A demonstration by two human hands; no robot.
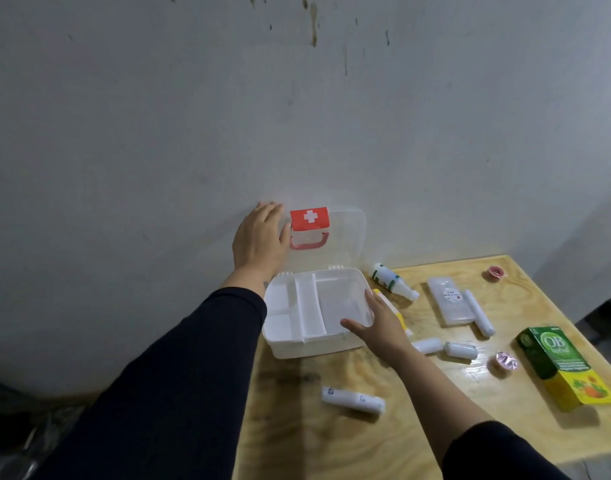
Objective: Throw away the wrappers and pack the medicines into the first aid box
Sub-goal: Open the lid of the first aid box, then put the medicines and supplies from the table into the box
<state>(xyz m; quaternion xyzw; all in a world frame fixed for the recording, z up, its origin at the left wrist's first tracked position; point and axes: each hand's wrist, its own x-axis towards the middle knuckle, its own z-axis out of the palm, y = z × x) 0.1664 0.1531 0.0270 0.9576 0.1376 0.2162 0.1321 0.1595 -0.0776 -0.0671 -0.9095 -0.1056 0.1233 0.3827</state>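
- My left hand presses flat and unclenched on the raised clear lid of the first aid box, which sits at the table's left corner with nothing in it; if I let go carelessly, the lid may drop shut
- My right hand rests spread on the box's right rim, grasping nothing; a shove could slide the box off the edge
- My right hand covers most of a yellow-and-white packet, so I cannot identify it
- The bottle, tubes and green carton lie loose; small pink pieces may be wrappers, too blurred to say
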